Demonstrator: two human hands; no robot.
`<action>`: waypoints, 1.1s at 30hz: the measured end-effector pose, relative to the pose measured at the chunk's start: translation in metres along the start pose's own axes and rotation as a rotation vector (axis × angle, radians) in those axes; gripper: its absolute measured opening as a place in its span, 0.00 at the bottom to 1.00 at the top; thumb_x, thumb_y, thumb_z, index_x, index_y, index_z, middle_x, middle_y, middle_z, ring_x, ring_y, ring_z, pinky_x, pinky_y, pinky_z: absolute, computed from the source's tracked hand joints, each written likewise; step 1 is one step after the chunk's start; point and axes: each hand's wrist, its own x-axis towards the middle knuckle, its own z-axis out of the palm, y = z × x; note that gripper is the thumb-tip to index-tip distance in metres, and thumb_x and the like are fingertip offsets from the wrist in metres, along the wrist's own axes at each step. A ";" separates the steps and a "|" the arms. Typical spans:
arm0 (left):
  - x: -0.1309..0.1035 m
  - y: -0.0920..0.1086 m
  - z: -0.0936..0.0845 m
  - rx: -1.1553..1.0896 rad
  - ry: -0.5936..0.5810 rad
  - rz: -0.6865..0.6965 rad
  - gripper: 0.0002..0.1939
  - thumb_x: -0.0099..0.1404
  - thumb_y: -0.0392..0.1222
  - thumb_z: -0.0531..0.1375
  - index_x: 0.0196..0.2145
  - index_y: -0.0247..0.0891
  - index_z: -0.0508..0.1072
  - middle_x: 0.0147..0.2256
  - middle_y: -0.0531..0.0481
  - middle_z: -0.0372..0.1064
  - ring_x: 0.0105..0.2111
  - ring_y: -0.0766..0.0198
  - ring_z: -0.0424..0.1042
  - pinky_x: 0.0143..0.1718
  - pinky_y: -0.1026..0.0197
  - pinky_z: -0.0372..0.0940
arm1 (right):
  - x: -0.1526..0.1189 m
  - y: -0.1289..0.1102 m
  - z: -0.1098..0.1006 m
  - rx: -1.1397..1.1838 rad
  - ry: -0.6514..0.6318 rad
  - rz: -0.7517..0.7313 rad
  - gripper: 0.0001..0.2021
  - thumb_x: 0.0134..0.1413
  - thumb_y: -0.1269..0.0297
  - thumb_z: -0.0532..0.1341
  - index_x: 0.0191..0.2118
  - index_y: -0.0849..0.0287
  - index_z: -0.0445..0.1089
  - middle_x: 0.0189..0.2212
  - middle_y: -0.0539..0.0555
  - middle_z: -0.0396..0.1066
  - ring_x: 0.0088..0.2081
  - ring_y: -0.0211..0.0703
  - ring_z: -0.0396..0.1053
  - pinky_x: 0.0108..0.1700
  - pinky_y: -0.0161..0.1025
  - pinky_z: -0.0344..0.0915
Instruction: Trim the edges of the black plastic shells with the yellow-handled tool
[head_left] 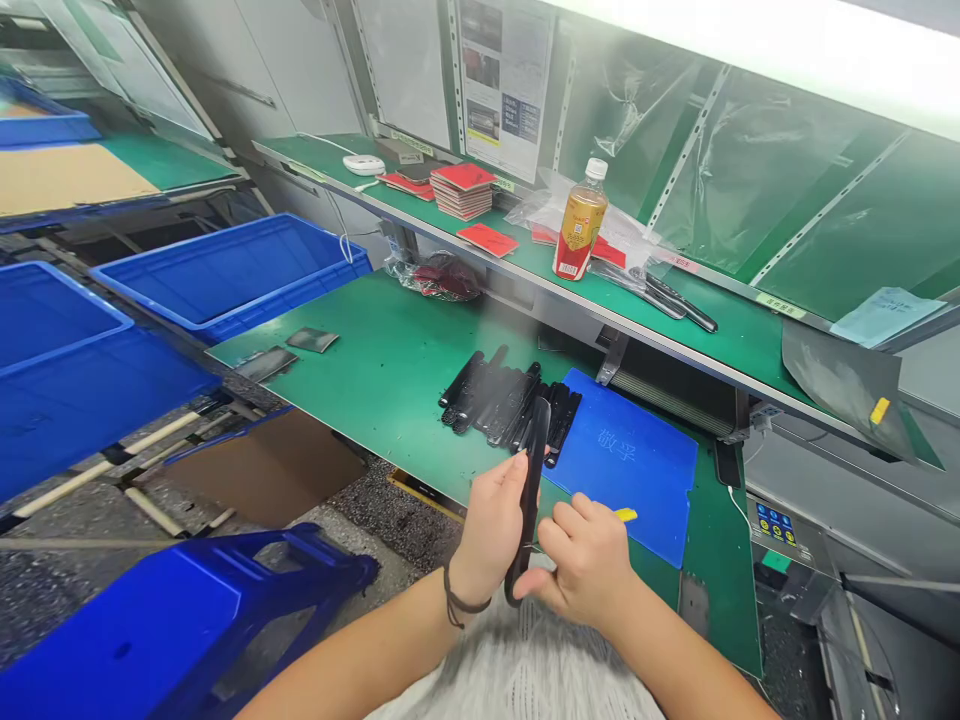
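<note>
A workshop with blue bins point(90, 415) on the floor side surrounds a green table point(360, 370), and a green shelf point(750, 350) spans its far edge. Toward the table's right edge lies a blue mat point(656, 480) with handwritten Chinese characters, too faint to read surely. A pile of black strips point(506, 395) sits against the mat's left edge. Behind the shelf, a printed notice point(506, 85) carries text too small to read. Over the table's near edge, the left hand point(487, 525) has its fingers clamped on one black strip point(533, 480), tilted upright; the right hand point(589, 560) curls its fingers around a yellow-ended tool point(625, 515), thumb by the strip's lower end. On the shelf, a bottle point(576, 245) wears a gold-and-red label, its brand illegible. The step looks like trimming or scraping the strip's edge; continuing calls for a steady left grip and light, controlled tool pressure.
</note>
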 end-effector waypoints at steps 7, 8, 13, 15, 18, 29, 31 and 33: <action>0.016 0.002 -0.001 -0.180 0.097 -0.014 0.31 0.69 0.67 0.59 0.49 0.34 0.75 0.21 0.59 0.57 0.18 0.72 0.51 0.18 0.67 0.52 | -0.002 -0.010 -0.001 0.036 -0.095 -0.028 0.34 0.68 0.30 0.43 0.27 0.57 0.61 0.24 0.49 0.56 0.29 0.41 0.49 0.33 0.42 0.39; 0.018 0.002 -0.001 -0.211 0.116 -0.029 0.29 0.69 0.67 0.59 0.48 0.35 0.75 0.21 0.59 0.57 0.18 0.72 0.52 0.18 0.68 0.52 | -0.001 -0.010 -0.001 0.020 -0.098 -0.044 0.33 0.70 0.33 0.45 0.27 0.57 0.61 0.24 0.50 0.57 0.29 0.41 0.49 0.33 0.42 0.39; 0.027 -0.004 -0.003 -0.347 0.216 -0.124 0.26 0.69 0.66 0.60 0.42 0.38 0.72 0.21 0.61 0.55 0.17 0.72 0.54 0.16 0.69 0.51 | 0.000 -0.009 0.002 -0.063 -0.035 -0.105 0.27 0.74 0.45 0.50 0.25 0.57 0.60 0.23 0.50 0.56 0.29 0.42 0.48 0.32 0.44 0.37; 0.033 -0.007 -0.005 -0.422 0.264 -0.146 0.23 0.70 0.64 0.60 0.40 0.38 0.70 0.21 0.61 0.53 0.17 0.72 0.53 0.16 0.70 0.51 | -0.002 -0.008 0.006 -0.077 0.008 -0.136 0.24 0.73 0.52 0.55 0.24 0.57 0.59 0.21 0.50 0.56 0.28 0.42 0.48 0.32 0.45 0.37; 0.041 -0.010 -0.010 -0.533 0.328 -0.174 0.18 0.74 0.57 0.57 0.37 0.39 0.67 0.21 0.62 0.52 0.16 0.72 0.52 0.16 0.69 0.52 | -0.008 -0.004 0.010 -0.004 0.069 -0.144 0.22 0.69 0.62 0.62 0.22 0.56 0.57 0.19 0.48 0.53 0.27 0.40 0.47 0.31 0.44 0.38; 0.052 -0.024 -0.013 -0.489 0.254 -0.229 0.15 0.75 0.52 0.54 0.40 0.38 0.68 0.25 0.56 0.59 0.20 0.68 0.60 0.21 0.64 0.59 | -0.009 -0.009 0.013 0.626 -0.047 0.357 0.10 0.69 0.57 0.62 0.37 0.56 0.71 0.25 0.48 0.66 0.26 0.36 0.62 0.29 0.35 0.55; 0.051 -0.026 -0.020 -0.215 0.220 -0.113 0.16 0.71 0.51 0.60 0.48 0.36 0.70 0.35 0.46 0.71 0.32 0.60 0.73 0.32 0.58 0.69 | -0.007 -0.009 0.010 0.605 0.024 0.358 0.11 0.71 0.60 0.60 0.34 0.57 0.69 0.24 0.47 0.63 0.25 0.35 0.59 0.29 0.35 0.52; 0.046 -0.025 -0.030 0.147 0.262 0.225 0.23 0.68 0.49 0.63 0.57 0.37 0.69 0.52 0.36 0.72 0.51 0.51 0.74 0.51 0.48 0.69 | -0.007 -0.008 0.002 0.589 0.055 0.350 0.12 0.71 0.60 0.59 0.34 0.57 0.68 0.23 0.46 0.60 0.25 0.35 0.56 0.28 0.35 0.50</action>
